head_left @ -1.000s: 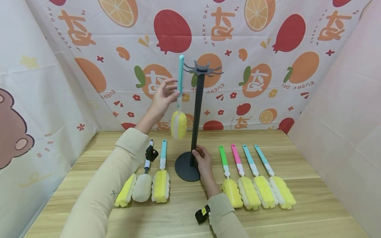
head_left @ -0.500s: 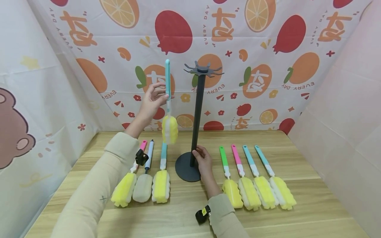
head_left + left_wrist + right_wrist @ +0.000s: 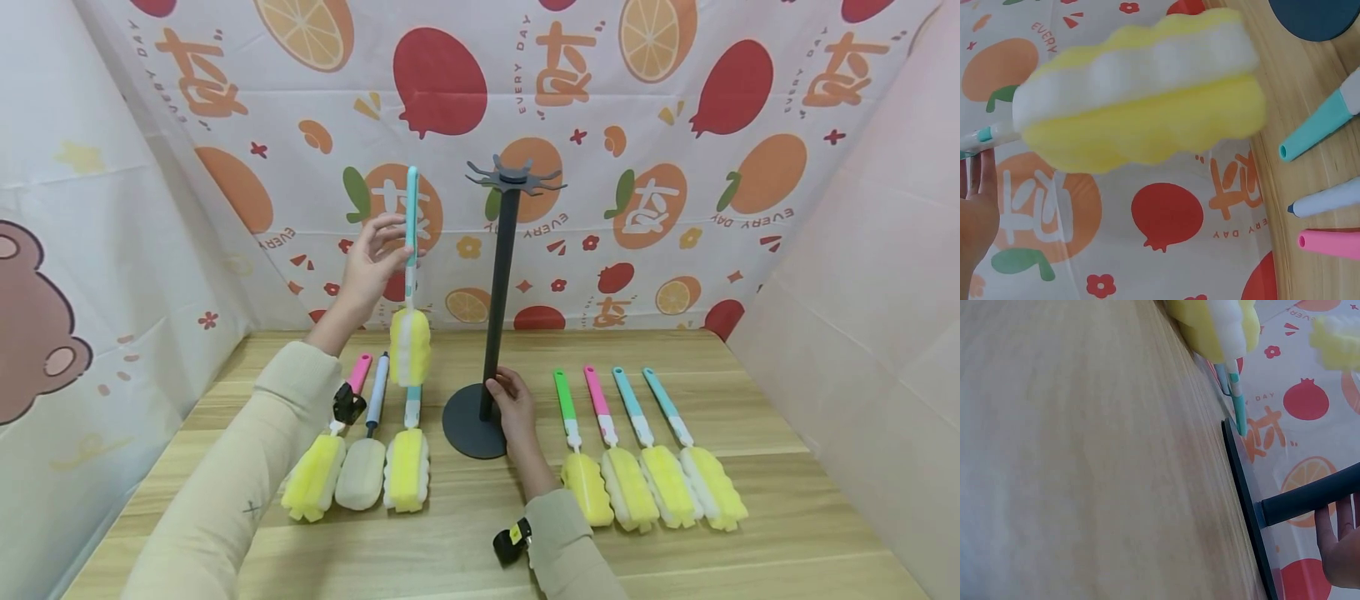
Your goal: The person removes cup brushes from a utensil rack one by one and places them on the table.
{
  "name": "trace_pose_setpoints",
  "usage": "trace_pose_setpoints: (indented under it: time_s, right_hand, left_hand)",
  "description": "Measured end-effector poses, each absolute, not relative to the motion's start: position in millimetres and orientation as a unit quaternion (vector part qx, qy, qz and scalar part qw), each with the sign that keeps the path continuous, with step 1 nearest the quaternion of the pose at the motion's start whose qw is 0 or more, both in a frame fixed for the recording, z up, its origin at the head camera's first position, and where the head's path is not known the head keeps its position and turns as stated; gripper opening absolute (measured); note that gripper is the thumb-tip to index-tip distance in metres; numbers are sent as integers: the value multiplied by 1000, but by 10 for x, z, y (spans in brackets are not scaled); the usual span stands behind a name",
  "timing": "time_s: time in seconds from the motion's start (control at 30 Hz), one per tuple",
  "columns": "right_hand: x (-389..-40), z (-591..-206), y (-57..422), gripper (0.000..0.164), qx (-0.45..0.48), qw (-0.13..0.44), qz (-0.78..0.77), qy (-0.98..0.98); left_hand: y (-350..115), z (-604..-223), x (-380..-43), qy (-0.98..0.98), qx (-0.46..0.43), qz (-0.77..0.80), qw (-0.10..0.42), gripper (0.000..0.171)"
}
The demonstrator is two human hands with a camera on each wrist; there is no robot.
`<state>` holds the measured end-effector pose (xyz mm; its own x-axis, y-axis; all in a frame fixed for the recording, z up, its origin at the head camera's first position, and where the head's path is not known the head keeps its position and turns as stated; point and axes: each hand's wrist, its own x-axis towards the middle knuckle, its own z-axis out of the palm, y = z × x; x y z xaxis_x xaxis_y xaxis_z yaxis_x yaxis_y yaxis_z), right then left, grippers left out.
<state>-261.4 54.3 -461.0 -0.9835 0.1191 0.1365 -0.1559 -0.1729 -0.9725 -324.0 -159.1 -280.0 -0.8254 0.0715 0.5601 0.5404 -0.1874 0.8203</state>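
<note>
My left hand [image 3: 375,260] pinches the teal handle of a sponge brush [image 3: 410,346] and holds it upright in the air, left of the stand. Its yellow and white sponge head hangs lowest and fills much of the left wrist view [image 3: 1141,94]. My right hand [image 3: 514,406] grips the lower part of a black stand [image 3: 501,283], just above its round base [image 3: 467,421]. A ring of prongs [image 3: 514,177] tops the pole, with nothing hanging on it. In the right wrist view the fingers [image 3: 1327,531] lie against the pole [image 3: 1310,494].
Left of the stand lie a pink-handled brush [image 3: 313,479], a grey-headed brush [image 3: 361,475] and a teal-handled brush [image 3: 406,471]. To the right lie a green-handled brush [image 3: 587,490], a pink-handled one [image 3: 627,487] and two teal-handled ones. A printed curtain [image 3: 585,100] stands behind the table [image 3: 360,558].
My left hand has carried the brush left and down, away from the prongs of the stand. My right hand has stayed on the pole.
</note>
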Motion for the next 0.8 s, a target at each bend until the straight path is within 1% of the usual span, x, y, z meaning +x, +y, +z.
trace_pose_setpoints:
  time_s: [0.27,0.67,0.8]
  right_hand:
    - [-2476,-4417,528,29,15,90,760,-643]
    - [-2478,-4418,542,29,21,90,761,-642]
    - [-2486,-4417,544,29,23,93,758,-645]
  left_hand:
    - [-1639,-2823,-3237,-630,-235,-719,176,38]
    - [-1793,-2814,-3184,-656,-205,-700,192,34]
    - [-1886,-2793,-3144,-690,-194,-666,209,35]
